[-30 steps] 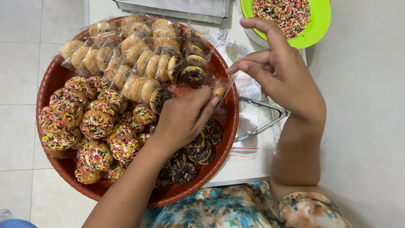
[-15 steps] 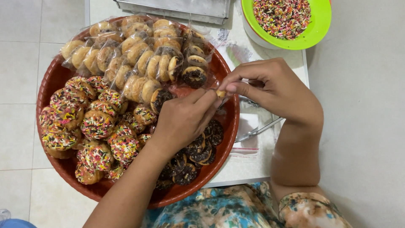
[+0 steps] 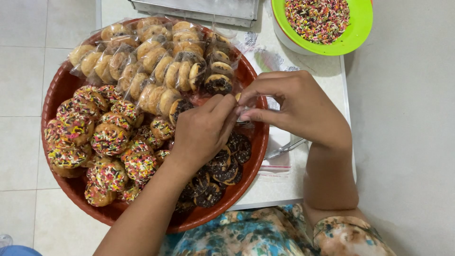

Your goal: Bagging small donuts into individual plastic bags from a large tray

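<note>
Both hands meet over the right side of the red round tray [image 3: 57,102], fingertips pinched together on one small thing between them: what looks like a little clear plastic bag [image 3: 242,114] with a pale cookie edge showing at its top. The left hand [image 3: 204,132] comes up from the near side and closes thumb and forefinger on the bag's left edge; the right hand [image 3: 294,106] reaches in from the right, its fingers curled and pinching the same bag from the other side. Neither is nearer — the bag sits right at both sets of fingertips, held just above the tray, and too much of it is hidden to tell which way its long axis runs. Below the hands lie loose chocolate-topped cookies [image 3: 222,168] at the near right of the tray; sprinkle-covered cookies [image 3: 109,142] fill the left, and sealed bags of cookies [image 3: 156,61] are stacked along the far side. The tray rests on a small white table [image 3: 284,189], overhanging its left edge above a pale tiled floor [image 3: 21,57]. Just right of the tray, metal tongs [image 3: 286,148] and flat empty bags [image 3: 275,166] lie on the table, partly under the right wrist. At the far right stands a green bowl [image 3: 358,33] of coloured sprinkles, and a metal tray [image 3: 199,7] sits along the far edge.
</note>
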